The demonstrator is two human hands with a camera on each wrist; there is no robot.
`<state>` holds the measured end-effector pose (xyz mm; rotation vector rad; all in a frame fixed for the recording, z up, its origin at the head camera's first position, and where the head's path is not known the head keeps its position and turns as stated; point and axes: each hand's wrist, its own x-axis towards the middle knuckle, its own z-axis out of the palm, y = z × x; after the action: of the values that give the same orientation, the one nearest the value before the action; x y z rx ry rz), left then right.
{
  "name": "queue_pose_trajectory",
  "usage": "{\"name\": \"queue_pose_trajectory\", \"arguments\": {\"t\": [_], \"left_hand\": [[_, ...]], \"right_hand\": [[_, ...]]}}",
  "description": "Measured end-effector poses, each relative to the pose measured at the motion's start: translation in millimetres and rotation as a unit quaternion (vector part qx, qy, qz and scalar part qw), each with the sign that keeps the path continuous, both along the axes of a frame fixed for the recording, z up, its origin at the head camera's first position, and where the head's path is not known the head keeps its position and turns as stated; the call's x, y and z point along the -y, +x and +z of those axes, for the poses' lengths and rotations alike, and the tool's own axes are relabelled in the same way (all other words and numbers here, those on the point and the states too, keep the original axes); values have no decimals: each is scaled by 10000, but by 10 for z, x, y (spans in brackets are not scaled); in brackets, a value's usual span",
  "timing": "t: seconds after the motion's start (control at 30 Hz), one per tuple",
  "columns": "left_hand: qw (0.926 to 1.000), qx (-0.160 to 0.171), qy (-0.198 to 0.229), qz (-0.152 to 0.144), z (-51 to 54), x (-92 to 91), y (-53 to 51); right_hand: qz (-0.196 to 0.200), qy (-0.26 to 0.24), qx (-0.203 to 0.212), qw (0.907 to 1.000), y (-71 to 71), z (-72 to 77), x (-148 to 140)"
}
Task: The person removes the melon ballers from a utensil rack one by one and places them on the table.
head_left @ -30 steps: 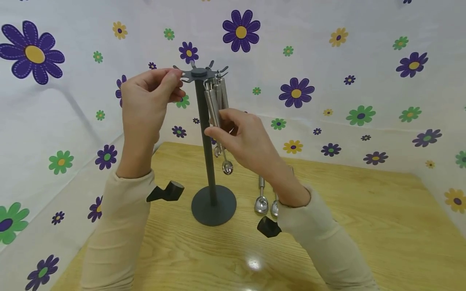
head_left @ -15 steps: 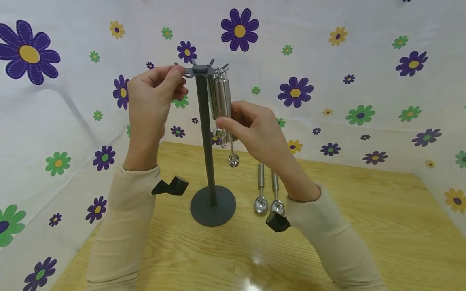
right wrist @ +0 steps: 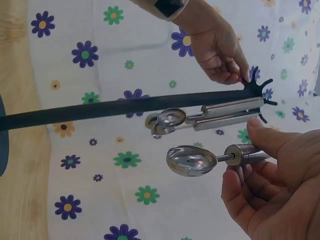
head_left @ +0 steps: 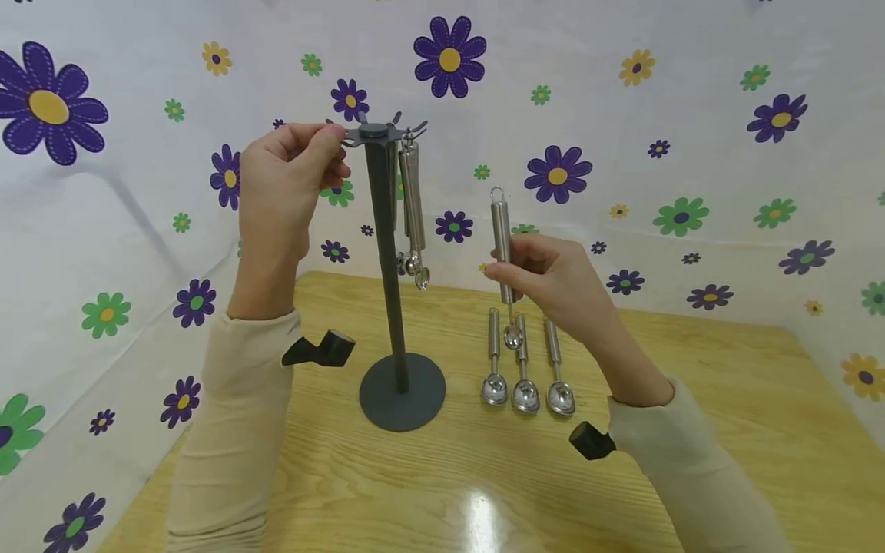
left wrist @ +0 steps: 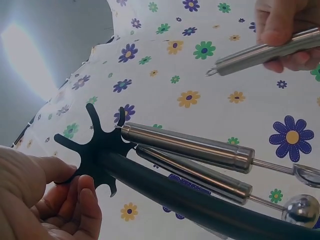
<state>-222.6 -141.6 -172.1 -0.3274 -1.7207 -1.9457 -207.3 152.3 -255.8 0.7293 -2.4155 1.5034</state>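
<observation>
A dark grey stand [head_left: 388, 261] with a round base and a ring of hooks on top rises from the table. My left hand [head_left: 286, 180] pinches one of its hooks at the left, seen closely in the left wrist view. In my right hand [head_left: 560, 280] is a metal ice cream scoop [head_left: 501, 226], held by its handle between thumb and fingers. It hangs bowl down, apart from the stand, its wire loop on top. The right wrist view shows its oval bowl [right wrist: 192, 161]. Several similar scoops [head_left: 413, 200] hang from the stand's right side.
Three more scoops [head_left: 525, 395] lie side by side on the wooden table [head_left: 415, 491], right of the stand's base, below my right hand. A white flowered cloth [head_left: 691, 153] covers the walls behind and to the left.
My right hand has drawn a scoop off the stand and carried it right and down, over the three lying scoops. My left hand still pinches the hook.
</observation>
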Motion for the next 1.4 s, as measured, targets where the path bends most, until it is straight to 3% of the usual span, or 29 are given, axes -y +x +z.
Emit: {"name": "queue_pose_trajectory", "arguments": {"t": [0.33,0.93,1.13,1.4], "left_hand": [[9991,115,89,-410,12,49,-23],[9989,235,132,-391,-24,45,-26],[9990,271,58,-358,-51,34,-37],[9994,149,32,-297,-27,55,-37]], "right_hand": [[-505,220,361,9978,15,-348,-433],[-946,776,950,9879,118,-747,-853],[-960,954,1104,9846,145,-900,-1063],[-917,916,1420,9813,121,-986,-1257]]}}
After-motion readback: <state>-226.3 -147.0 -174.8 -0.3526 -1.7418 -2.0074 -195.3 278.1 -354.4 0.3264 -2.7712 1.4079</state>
